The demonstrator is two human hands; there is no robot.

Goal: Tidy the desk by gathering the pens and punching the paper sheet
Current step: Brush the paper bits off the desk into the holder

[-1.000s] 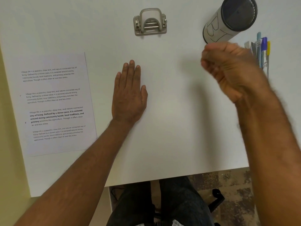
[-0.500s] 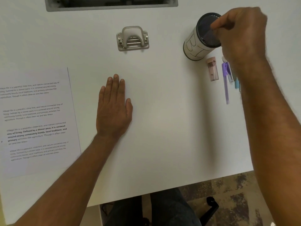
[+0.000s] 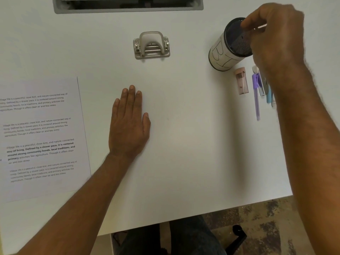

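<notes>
A printed paper sheet (image 3: 42,135) lies flat at the desk's left. A beige hole punch (image 3: 151,45) stands at the back centre. A mesh pen cup (image 3: 228,46) with a white paper label stands at the back right. My right hand (image 3: 276,37) hovers over the cup's mouth, fingers pinched on a thin white pen (image 3: 262,26). Just in front of the cup lie a purple pen (image 3: 256,96), a small pink case (image 3: 241,82) and blue pens (image 3: 269,94), the blue ones partly hidden by my right forearm. My left hand (image 3: 128,122) rests flat on the desk, palm down and holding nothing.
A grey cable slot (image 3: 127,5) runs along the desk's back edge. The white desk's front edge (image 3: 202,214) slants across the lower view. Below it are my legs, a chair base (image 3: 239,234) and a speckled floor.
My right hand went from the loose pens up to the cup's mouth, then stayed there. The view shifted back and left. My left hand stayed flat.
</notes>
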